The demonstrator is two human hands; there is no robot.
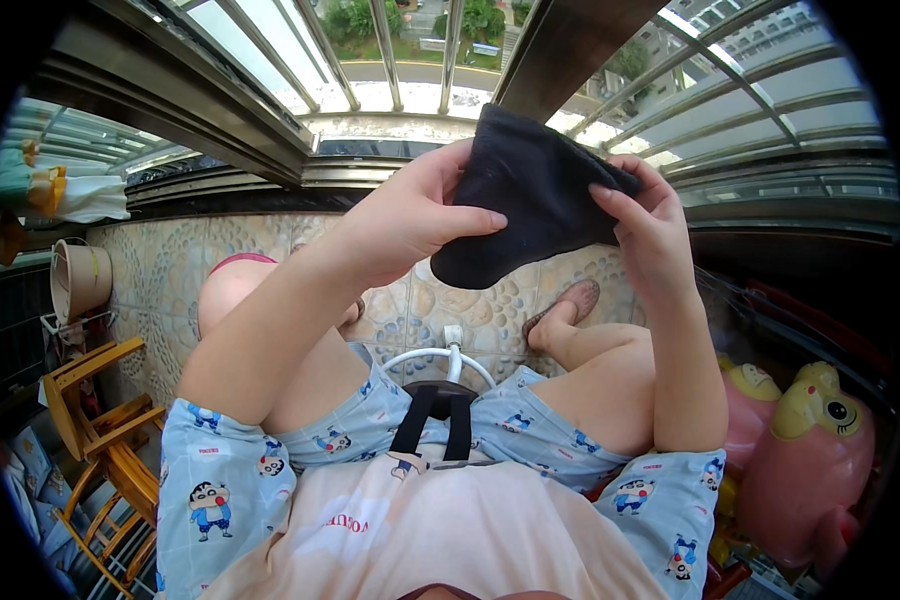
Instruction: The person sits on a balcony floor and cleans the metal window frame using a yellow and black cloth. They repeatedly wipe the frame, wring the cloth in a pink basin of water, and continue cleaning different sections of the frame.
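Note:
A black cloth item [536, 195], shaped like a short sock, is stretched between my two hands above the tiled floor [435, 315]. My left hand [427, 199] grips its left side, thumb lying across the front and fingers hidden behind the cloth. At the right corner, my right hand [645, 199] pinches the edge between thumb and fingers. A rounded end hangs down at the lower left.
Window bars [386, 56] stand beyond the sill ahead. To the left are a beige bucket [82, 274] and wooden stools [112, 435]. Pink plastic animal-shaped toys [810, 457] stand at right. A white metal frame [454, 364] rises between my knees.

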